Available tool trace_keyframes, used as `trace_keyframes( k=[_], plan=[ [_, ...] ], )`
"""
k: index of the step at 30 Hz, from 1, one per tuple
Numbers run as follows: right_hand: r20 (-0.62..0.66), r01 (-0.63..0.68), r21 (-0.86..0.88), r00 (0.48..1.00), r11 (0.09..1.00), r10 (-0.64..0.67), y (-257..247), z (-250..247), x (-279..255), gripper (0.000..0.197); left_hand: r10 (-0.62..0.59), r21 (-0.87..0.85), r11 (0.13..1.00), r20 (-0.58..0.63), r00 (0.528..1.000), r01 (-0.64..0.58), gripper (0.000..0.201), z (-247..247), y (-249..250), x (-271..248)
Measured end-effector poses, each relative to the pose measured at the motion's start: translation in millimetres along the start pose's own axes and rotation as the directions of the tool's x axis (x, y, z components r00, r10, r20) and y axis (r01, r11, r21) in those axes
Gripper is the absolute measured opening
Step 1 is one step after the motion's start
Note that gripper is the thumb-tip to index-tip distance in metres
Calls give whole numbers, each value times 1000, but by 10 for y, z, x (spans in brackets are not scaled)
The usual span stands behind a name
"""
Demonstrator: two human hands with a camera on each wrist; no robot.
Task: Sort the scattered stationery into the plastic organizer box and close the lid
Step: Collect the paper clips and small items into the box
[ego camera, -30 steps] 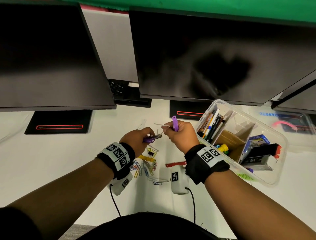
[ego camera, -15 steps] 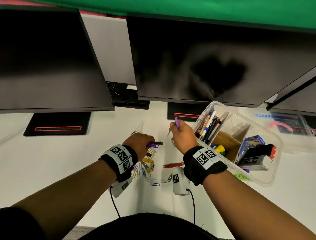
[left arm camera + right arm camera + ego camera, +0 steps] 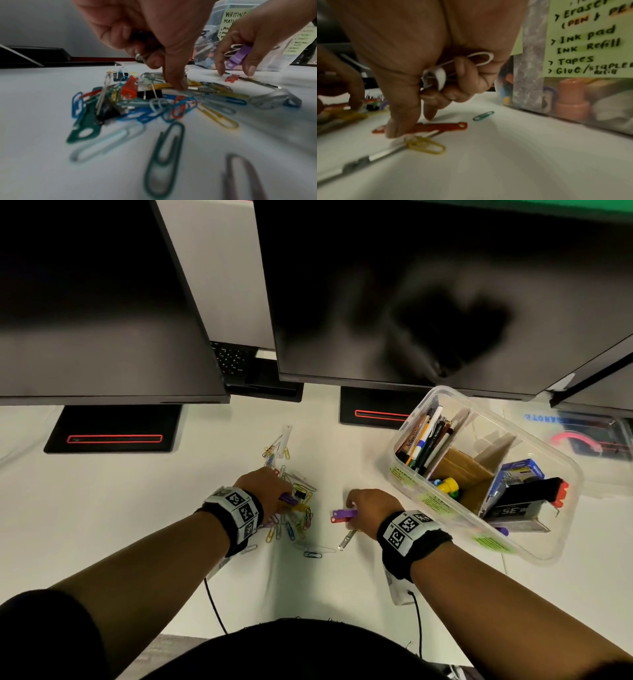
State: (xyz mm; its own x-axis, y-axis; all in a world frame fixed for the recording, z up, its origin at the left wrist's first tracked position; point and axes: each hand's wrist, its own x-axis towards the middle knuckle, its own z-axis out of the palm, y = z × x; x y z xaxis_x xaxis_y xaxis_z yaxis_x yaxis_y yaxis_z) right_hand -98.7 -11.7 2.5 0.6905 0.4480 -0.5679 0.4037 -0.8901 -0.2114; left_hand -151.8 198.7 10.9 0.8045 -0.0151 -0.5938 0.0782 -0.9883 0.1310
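1. Both hands have dropped from mid-air to the desk [image 3: 102, 508]. The left hand [image 3: 262, 491] keeps a purple clip [image 3: 287, 500] in curled fingers, forefinger probing the clip pile [image 3: 154, 100].
2. The right hand [image 3: 371, 510] grips a purple fastener [image 3: 237, 57] and white clips [image 3: 436, 75], thumb and forefinger reaching for the red fastener [image 3: 436, 127].
3. So gathering goes on; the box [image 3: 561, 470], lid off, stands just right of it.

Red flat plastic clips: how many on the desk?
2. One red clip lies under the right hand; the other sits in the pile by the left hand. More may be buried.
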Motion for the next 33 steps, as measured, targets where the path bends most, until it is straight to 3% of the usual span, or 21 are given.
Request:
trace_keyframes(
  k=[3, 12, 17, 22, 25, 28, 30, 33],
  plan=[
    [-16, 18, -36, 1000, 999, -19, 22, 46, 43, 25, 15, 19, 1000, -29, 999, -15, 31, 23, 41, 23],
    [3, 40, -48, 999, 998, -40, -12, 68, 123, 25, 37, 14, 999, -47, 998, -36, 36, 17, 114, 84],
    [-97, 43, 231, 995, 972, -21, -83, -99, 36, 18, 45, -33, 998, -92, 995, -48, 29, -149, 83, 47],
    [-180, 121, 557, 983, 821, -23, -143, -501, -141, 14, 92, -208, 968, -225, 970, -141, 24, -536, 273, -19],
    [-193, 132, 796, 980, 590, 41, -80, -840, -330, 18, 86, -470, 854, -294, 952, -222, 19, -787, 561, 2],
    [-136, 109, 976, 981, 188, 136, 146, -1091, -465, 21, 80, -698, 670, -273, 959, -254, 29, -1017, 885, 34],
    [-98, 106, 994, 980, -37, 175, 375, -1212, -513, 25, 101, -762, 592, -252, 962, -262, 21, -1169, 1102, 38],
    [20, 26, 979, 974, -200, 226, 722, -1338, -572, 30, 115, -771, 568, -273, 955, -289, 29, -1355, 1418, 76]
  ],
)
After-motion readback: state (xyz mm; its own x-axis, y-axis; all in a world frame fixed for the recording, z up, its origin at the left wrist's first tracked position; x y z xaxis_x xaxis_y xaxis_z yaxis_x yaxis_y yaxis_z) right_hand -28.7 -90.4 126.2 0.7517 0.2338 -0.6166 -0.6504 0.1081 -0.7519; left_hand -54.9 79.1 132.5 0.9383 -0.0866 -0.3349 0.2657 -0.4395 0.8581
